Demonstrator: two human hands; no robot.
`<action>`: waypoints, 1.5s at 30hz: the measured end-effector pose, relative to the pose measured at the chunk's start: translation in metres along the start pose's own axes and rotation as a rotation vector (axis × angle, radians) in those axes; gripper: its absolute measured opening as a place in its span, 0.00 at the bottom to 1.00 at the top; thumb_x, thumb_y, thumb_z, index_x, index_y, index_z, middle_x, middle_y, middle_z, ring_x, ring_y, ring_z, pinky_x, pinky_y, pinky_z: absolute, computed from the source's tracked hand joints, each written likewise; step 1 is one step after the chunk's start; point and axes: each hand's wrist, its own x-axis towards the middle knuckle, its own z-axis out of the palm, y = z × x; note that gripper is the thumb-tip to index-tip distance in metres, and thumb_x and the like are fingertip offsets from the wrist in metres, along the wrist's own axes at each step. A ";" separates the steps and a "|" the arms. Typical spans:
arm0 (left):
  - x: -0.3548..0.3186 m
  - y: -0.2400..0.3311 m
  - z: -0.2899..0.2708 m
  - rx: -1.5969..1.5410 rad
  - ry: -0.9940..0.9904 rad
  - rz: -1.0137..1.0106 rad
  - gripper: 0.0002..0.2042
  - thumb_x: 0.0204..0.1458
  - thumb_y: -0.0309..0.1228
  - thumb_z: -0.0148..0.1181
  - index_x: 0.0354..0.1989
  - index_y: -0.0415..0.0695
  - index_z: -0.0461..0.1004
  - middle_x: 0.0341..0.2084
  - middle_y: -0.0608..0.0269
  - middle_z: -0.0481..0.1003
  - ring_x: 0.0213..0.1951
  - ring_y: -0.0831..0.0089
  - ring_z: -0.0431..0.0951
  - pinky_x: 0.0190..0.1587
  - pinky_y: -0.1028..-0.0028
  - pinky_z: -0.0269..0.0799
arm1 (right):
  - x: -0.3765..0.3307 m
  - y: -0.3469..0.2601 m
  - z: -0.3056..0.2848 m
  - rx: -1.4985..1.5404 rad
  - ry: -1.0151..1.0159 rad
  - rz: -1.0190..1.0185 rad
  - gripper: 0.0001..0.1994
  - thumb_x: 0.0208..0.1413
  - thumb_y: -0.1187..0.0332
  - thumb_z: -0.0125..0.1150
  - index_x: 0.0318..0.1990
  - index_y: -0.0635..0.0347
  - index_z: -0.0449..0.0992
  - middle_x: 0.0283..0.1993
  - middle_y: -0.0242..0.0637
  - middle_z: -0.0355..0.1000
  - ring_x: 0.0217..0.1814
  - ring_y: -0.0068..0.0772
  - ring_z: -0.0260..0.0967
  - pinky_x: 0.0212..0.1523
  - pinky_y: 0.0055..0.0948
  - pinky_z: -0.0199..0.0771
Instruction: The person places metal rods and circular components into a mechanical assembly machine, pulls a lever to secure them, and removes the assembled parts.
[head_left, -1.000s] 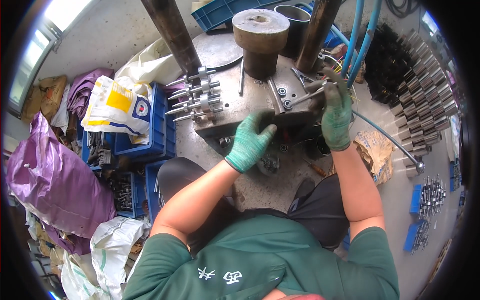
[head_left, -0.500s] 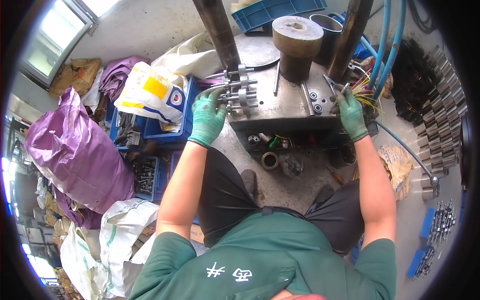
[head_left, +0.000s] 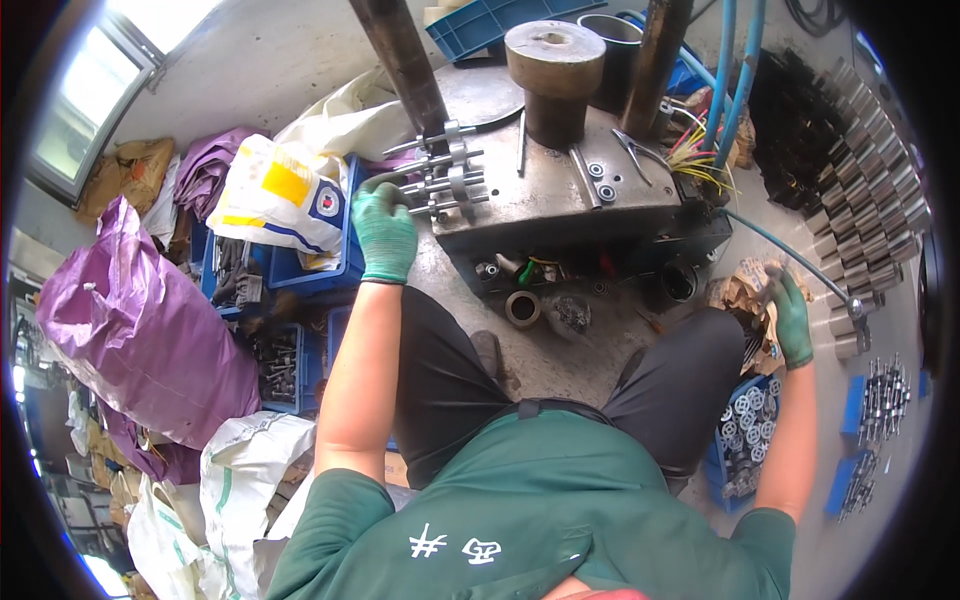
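My left hand [head_left: 385, 235], in a green glove, is at the left edge of the steel worktable [head_left: 520, 205]. Its bent fingers and thumb close around the near end of a metal shaft [head_left: 425, 187]; that end is partly hidden. The shaft lies in a row of several similar shafts [head_left: 462, 155] with thicker collars. My right hand [head_left: 792, 318], gloved too, is low on the right beside a crumpled brown paper bag [head_left: 750, 290], fingers stretched out and holding nothing visible. Below it stands a blue bin [head_left: 716, 465] of round spoked metal parts [head_left: 750, 425]. Pliers [head_left: 635, 155] lie on the worktable.
A thick steel cylinder [head_left: 555, 70] stands between two upright columns [head_left: 400, 65]. Two small bearings [head_left: 600, 180] and a bar [head_left: 584, 178] lie before it. Blue hoses [head_left: 735, 85] hang at right, near stacked metal tubes [head_left: 870, 170]. Purple sacks [head_left: 140, 320] crowd the left.
My right hand has left the pliers on the worktable and moved down and right to the paper bag. My left hand stays at the shafts. The view has shifted, revealing the bin of spoked parts.
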 end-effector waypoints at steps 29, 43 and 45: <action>0.021 0.006 0.041 0.146 -0.053 0.150 0.24 0.72 0.42 0.54 0.69 0.38 0.74 0.63 0.48 0.78 0.63 0.53 0.78 0.66 0.63 0.71 | -0.438 0.236 -0.092 -0.733 0.354 1.167 0.15 0.61 0.59 0.67 0.52 0.52 0.85 0.55 0.50 0.82 0.59 0.54 0.79 0.60 0.46 0.78; 0.004 0.027 0.051 -0.088 -0.136 0.219 0.21 0.72 0.37 0.60 0.67 0.38 0.75 0.60 0.51 0.80 0.58 0.59 0.81 0.63 0.65 0.75 | -0.433 0.271 -0.070 -0.931 0.240 1.157 0.13 0.63 0.64 0.60 0.51 0.53 0.84 0.54 0.50 0.83 0.59 0.52 0.80 0.61 0.48 0.79; 0.002 0.028 0.051 -0.108 -0.131 0.193 0.21 0.72 0.37 0.60 0.67 0.38 0.75 0.60 0.52 0.80 0.58 0.60 0.81 0.63 0.66 0.75 | -0.419 0.254 -0.068 -1.079 0.067 1.085 0.14 0.63 0.69 0.57 0.50 0.57 0.86 0.52 0.51 0.83 0.58 0.52 0.81 0.59 0.47 0.81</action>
